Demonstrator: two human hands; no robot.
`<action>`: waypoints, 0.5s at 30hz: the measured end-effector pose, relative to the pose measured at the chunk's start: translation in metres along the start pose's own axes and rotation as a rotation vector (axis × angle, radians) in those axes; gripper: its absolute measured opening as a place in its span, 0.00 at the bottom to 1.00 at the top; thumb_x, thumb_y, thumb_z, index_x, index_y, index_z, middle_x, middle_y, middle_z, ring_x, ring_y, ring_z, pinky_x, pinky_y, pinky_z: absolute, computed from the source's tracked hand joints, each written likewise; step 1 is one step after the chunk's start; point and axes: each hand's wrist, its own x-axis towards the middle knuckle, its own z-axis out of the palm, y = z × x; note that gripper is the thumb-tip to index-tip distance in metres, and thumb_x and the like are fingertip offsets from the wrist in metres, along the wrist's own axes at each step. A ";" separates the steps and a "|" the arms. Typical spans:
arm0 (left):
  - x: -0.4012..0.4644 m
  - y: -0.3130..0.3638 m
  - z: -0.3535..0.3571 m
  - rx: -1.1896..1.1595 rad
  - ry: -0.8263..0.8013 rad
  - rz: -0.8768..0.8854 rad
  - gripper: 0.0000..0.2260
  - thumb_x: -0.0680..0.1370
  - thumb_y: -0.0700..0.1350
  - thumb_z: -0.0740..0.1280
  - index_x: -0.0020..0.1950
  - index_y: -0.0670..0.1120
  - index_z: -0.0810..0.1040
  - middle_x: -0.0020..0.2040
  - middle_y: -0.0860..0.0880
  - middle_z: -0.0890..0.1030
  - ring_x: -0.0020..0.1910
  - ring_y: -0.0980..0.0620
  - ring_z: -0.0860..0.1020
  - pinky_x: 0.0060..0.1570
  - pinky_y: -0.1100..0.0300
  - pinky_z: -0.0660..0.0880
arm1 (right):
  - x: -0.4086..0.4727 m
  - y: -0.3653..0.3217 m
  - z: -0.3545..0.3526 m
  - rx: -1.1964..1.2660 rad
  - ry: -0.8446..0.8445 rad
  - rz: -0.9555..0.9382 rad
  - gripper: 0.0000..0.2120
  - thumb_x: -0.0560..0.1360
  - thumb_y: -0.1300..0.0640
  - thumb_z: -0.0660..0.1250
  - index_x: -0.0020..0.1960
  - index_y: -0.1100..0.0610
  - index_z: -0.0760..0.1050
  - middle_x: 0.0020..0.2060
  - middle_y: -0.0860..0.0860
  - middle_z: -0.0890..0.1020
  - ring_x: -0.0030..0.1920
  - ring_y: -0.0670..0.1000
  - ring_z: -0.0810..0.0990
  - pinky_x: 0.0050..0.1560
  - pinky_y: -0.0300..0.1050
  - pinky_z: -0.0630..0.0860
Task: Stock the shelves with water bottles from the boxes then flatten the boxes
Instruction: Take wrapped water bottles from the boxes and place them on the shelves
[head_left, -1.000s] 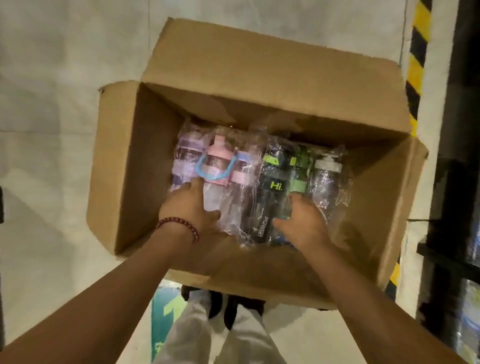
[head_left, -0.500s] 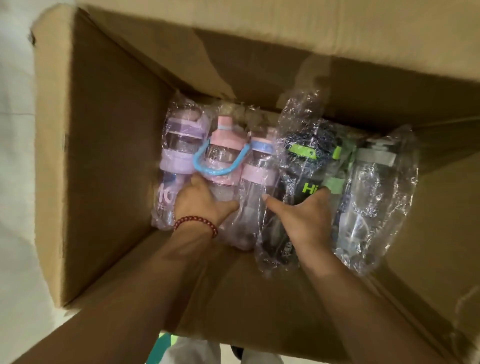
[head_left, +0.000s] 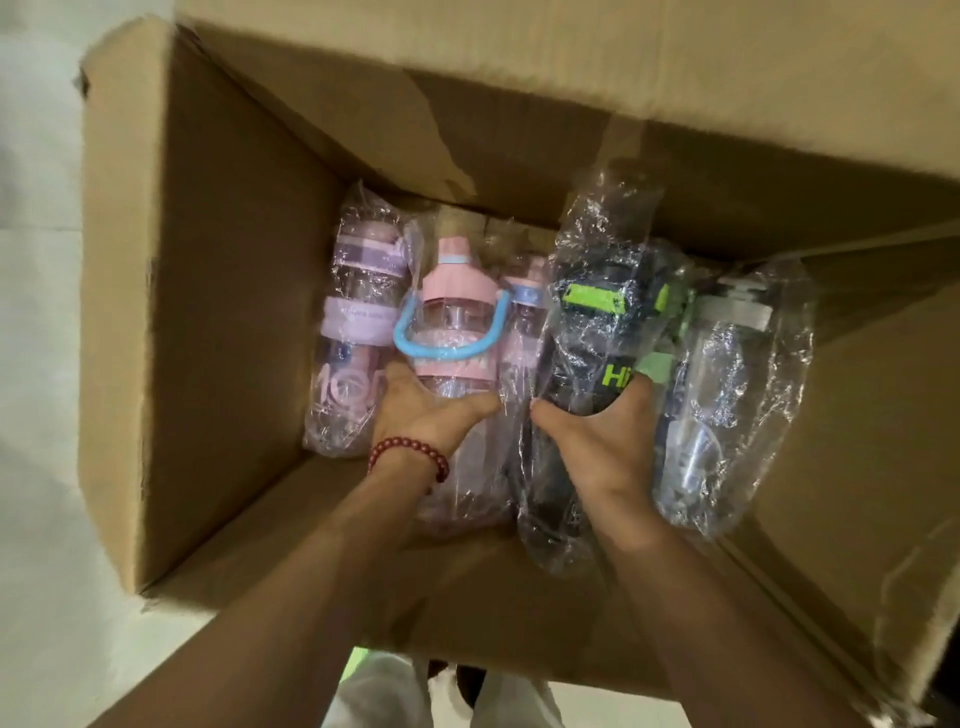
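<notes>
An open cardboard box (head_left: 218, 312) fills the view. Several water bottles in clear plastic bags lie side by side on its bottom. My left hand (head_left: 423, 410), with a red bead bracelet at the wrist, grips the pink bottle with the blue strap (head_left: 454, 317). My right hand (head_left: 597, 441) grips the black bottle with green trim (head_left: 592, 332). A purple bottle (head_left: 358, 332) lies at the far left. A smaller pink bottle (head_left: 522, 317) is wedged in the middle. A clear bottle with a grey lid (head_left: 727, 374) lies at the far right.
The box's flaps stand up around the opening, the far flap (head_left: 571, 57) and the right flap (head_left: 857, 441) leaning outward. Pale floor (head_left: 36, 312) shows to the left. My legs in light trousers (head_left: 384, 696) are below the box's near wall.
The view has drawn closer into the box. Both hands have closed round their bottles, and the black bottle's bagged top now stands higher than its neighbours.
</notes>
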 end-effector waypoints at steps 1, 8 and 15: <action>-0.008 0.002 -0.004 -0.006 -0.002 0.043 0.37 0.62 0.46 0.79 0.66 0.47 0.65 0.51 0.54 0.75 0.52 0.53 0.75 0.53 0.58 0.71 | -0.007 -0.002 -0.002 0.006 0.000 -0.012 0.33 0.64 0.54 0.77 0.61 0.57 0.63 0.43 0.44 0.71 0.45 0.48 0.73 0.41 0.40 0.69; -0.070 0.032 -0.064 0.040 0.041 0.210 0.40 0.53 0.53 0.78 0.63 0.49 0.70 0.51 0.54 0.79 0.51 0.53 0.78 0.53 0.54 0.77 | -0.063 -0.029 -0.037 0.094 -0.003 -0.022 0.42 0.61 0.52 0.78 0.69 0.56 0.62 0.54 0.53 0.78 0.53 0.56 0.78 0.54 0.49 0.76; -0.163 0.081 -0.117 -0.055 0.058 0.358 0.41 0.51 0.54 0.76 0.63 0.51 0.72 0.55 0.53 0.80 0.54 0.55 0.79 0.56 0.49 0.77 | -0.140 -0.075 -0.123 0.167 -0.054 -0.154 0.43 0.65 0.54 0.78 0.73 0.55 0.57 0.51 0.42 0.67 0.55 0.44 0.68 0.51 0.36 0.64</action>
